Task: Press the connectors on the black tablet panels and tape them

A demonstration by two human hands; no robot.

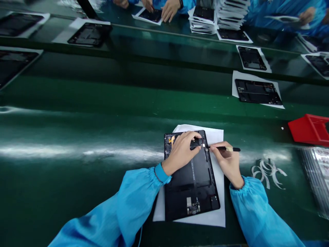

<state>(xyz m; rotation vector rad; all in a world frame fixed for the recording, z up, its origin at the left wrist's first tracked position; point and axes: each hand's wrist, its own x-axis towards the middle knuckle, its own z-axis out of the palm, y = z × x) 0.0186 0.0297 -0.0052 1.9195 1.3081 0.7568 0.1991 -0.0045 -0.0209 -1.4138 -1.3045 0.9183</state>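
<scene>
A black tablet housing (180, 195) with exposed inner parts lies tilted slightly on white paper (214, 219) in front of me. My left hand (183, 147) rests over its upper part, thumb and forefinger curved and apart beside small parts near the top right corner. What lies under the palm is hidden. From the right, my right hand (226, 159) pinches a slim black pen-like tool (232, 149) with a pale band. The tool's tip is at the housing's right edge, close to my left thumb. A small circuit board (193, 207) shows near the housing's lower end.
Curled white strips (268, 171) lie to the right, near a red bin (309, 130) and a stack of clear trays (317, 178). Another housing (258, 92) rests on paper farther back. Across the line, co-workers' hands (171, 8) work beside stacked papers (231, 13).
</scene>
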